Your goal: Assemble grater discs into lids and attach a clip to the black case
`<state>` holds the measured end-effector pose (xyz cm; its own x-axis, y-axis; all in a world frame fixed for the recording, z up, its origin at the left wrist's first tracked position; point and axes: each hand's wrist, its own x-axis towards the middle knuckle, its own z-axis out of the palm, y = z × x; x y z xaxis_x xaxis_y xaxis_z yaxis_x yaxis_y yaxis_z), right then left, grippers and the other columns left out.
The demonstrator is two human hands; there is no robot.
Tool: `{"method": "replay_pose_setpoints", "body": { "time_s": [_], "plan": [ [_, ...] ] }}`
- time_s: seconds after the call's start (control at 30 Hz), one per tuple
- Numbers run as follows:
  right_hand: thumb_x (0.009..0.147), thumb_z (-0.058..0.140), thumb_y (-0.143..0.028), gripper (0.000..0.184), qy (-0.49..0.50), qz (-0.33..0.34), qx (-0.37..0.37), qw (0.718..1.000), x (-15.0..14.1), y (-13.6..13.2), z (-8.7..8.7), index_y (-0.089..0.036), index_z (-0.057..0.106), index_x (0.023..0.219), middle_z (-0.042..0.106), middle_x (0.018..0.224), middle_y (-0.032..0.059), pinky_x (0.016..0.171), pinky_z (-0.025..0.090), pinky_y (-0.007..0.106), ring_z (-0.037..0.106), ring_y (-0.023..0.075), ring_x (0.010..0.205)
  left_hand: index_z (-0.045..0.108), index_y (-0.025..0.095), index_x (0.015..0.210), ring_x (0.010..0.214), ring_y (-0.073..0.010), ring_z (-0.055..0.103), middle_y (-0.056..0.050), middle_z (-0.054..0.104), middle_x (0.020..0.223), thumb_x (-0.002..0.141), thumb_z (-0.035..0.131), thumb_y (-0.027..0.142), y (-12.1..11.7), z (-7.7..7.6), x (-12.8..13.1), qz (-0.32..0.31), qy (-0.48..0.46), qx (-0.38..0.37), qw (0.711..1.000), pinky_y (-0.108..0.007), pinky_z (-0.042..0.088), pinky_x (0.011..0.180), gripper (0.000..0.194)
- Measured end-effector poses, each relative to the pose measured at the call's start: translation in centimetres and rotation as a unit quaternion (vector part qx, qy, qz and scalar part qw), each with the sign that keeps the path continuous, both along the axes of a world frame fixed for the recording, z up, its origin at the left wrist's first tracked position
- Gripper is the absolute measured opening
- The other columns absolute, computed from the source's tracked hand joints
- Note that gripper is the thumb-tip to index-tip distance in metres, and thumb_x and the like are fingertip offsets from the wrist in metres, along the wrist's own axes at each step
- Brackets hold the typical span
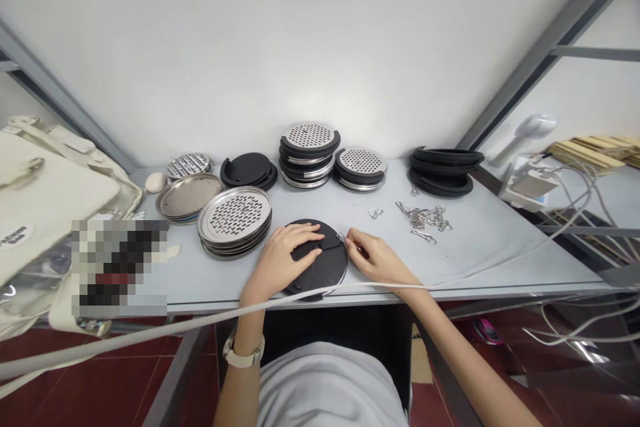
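Note:
A round black disc (327, 273) lies near the table's front edge, with a thin straight slot or line across its upper side. My left hand (287, 253) rests on its left part, fingers stretched over the surface and thumb apart from them. At the disc's right edge my right hand (373, 255) is closed in a pinch on a small metal wire clip (341, 237), whose looped end shows beside my fingertips. A pile of similar wire clips (427, 219) lies to the right, and a few loose clips (376, 213) lie nearer the disc.
Left of the disc stand stacked metal grater plates (240, 217), shallow metal trays (190, 197) and black round bases (249, 170). Assembled graters (309, 153) and black rings (445, 170) stand along the wall. A white cable (465, 278) crosses in front, over my right forearm.

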<state>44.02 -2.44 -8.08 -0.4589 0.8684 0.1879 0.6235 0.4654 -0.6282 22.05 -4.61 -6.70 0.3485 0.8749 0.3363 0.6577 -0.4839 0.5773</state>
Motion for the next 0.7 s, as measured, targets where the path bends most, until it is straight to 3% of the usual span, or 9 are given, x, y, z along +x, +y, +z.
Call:
{"method": "replay_pose_setpoints", "body": {
  "time_s": [0.2, 0.33, 0.47, 0.57, 0.6, 0.7],
  "plan": [
    [0.091, 0.036, -0.028, 0.022, 0.01, -0.014, -0.019, 1.0, -0.1, -0.1, -0.1, -0.021, 0.037, 0.071, 0.039, 0.059, -0.0049, 0.053, 0.029, 0.022, 0.037, 0.0105, 0.053, 0.065, 0.026, 0.104, 0.109, -0.0191, 0.056, -0.001, 0.064, 0.113, 0.085, 0.061, 0.023, 0.2, -0.4, 0.3, -0.004, -0.049, 0.015, 0.999, -0.038, 0.041, 0.098, 0.019],
    [0.092, 0.037, -0.031, 0.023, 0.013, -0.029, -0.034, 0.999, 0.1, -0.1, -0.3, -0.021, 0.038, 0.072, 0.04, 0.059, -0.0048, 0.054, 0.03, 0.023, 0.039, 0.0108, 0.054, 0.064, 0.021, 0.099, 0.095, -0.016, 0.061, -0.003, 0.067, 0.099, 0.089, 0.054, 0.017, -1.7, -0.2, 0.1, 0.035, -0.097, 0.093, 0.99, -0.032, 0.047, 0.088, 0.015],
    [0.094, 0.035, -0.034, 0.024, 0.005, -0.033, -0.047, 0.998, 0.3, -0.1, -0.4, -0.021, 0.039, 0.073, 0.044, 0.063, -0.0036, 0.057, 0.032, 0.024, 0.042, 0.0116, 0.057, 0.065, 0.021, 0.095, 0.088, -0.0162, 0.062, -0.001, 0.068, 0.093, 0.086, 0.054, 0.014, -5.3, 1.1, -3.8, 0.166, -0.057, 0.187, 0.966, -0.03, 0.047, 0.083, 0.016],
    [0.094, 0.035, -0.036, 0.025, -0.001, -0.027, -0.059, 0.998, 0.5, -0.1, -0.6, -0.021, 0.039, 0.074, 0.044, 0.063, -0.0032, 0.059, 0.034, 0.025, 0.043, 0.0124, 0.058, 0.066, 0.018, 0.087, 0.077, -0.0164, 0.062, 0.0, 0.066, 0.083, 0.088, 0.05, 0.021, -7.2, 2.5, -7.7, 0.39, -0.099, 0.267, 0.876, -0.03, 0.049, 0.076, 0.016],
    [0.094, 0.035, -0.036, 0.025, 0.001, -0.025, -0.064, 0.998, 0.5, -0.1, -0.6, -0.021, 0.039, 0.075, 0.044, 0.064, -0.0029, 0.06, 0.035, 0.025, 0.044, 0.0126, 0.059, 0.065, 0.018, 0.088, 0.076, -0.017, 0.062, 0.0, 0.065, 0.081, 0.09, 0.048, 0.024, -7.5, 3.1, -8.6, 0.413, -0.1, 0.264, 0.866, -0.03, 0.05, 0.073, 0.018],
    [0.095, 0.034, -0.036, 0.025, 0.006, -0.026, -0.084, 0.996, 0.4, 0.0, -0.8, -0.022, 0.039, 0.074, 0.045, 0.066, -0.0023, 0.06, 0.036, 0.025, 0.046, 0.0129, 0.061, 0.065, 0.018, 0.09, 0.076, -0.0181, 0.063, 0.0, 0.065, 0.079, 0.093, 0.041, 0.029, -8.1, 4.9, -8.7, 0.419, -0.099, 0.22, 0.876, -0.03, 0.051, 0.067, 0.026]
  ]
}}
